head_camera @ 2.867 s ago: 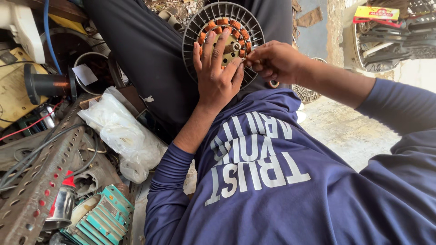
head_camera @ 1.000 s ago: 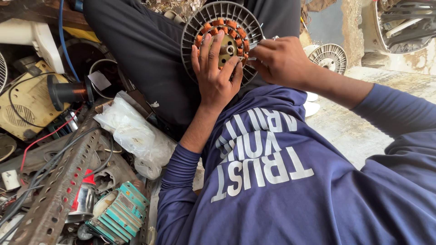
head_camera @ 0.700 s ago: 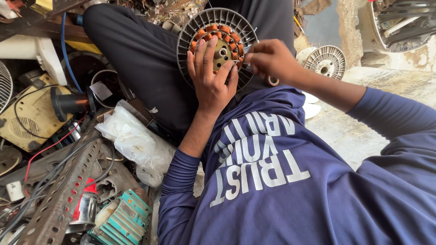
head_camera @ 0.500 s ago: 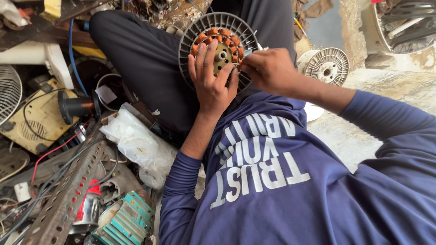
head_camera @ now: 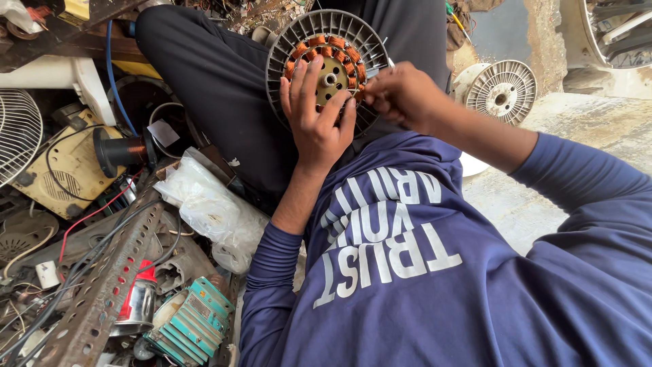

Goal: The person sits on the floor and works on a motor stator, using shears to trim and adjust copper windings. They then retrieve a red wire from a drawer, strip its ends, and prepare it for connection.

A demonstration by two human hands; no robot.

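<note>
A round grey fan motor stator (head_camera: pixel 319 41) with copper coils rests on my lap against dark trousers. My left hand (head_camera: pixel 314 115) lies flat over its lower half, fingers spread, holding it steady. At the stator's right edge my right hand (head_camera: pixel 401 95) is pinched, fingers closed on something small at the coils; what it holds is hidden. My blue long-sleeved shirt fills the lower right.
A second round grey motor housing (head_camera: pixel 501 90) lies on the concrete floor at right. Left are a clear plastic bag (head_camera: pixel 204 200), a perforated metal angle bar (head_camera: pixel 102 285), a wire fan guard (head_camera: pixel 17 143), a yellow casing (head_camera: pixel 64 166), green circuit parts (head_camera: pixel 193 323) and loose wires.
The view has shifted slightly, so stator and hands sit a little lower. My right hand has moved a bit along the stator's right edge; my left hand stays on it.
</note>
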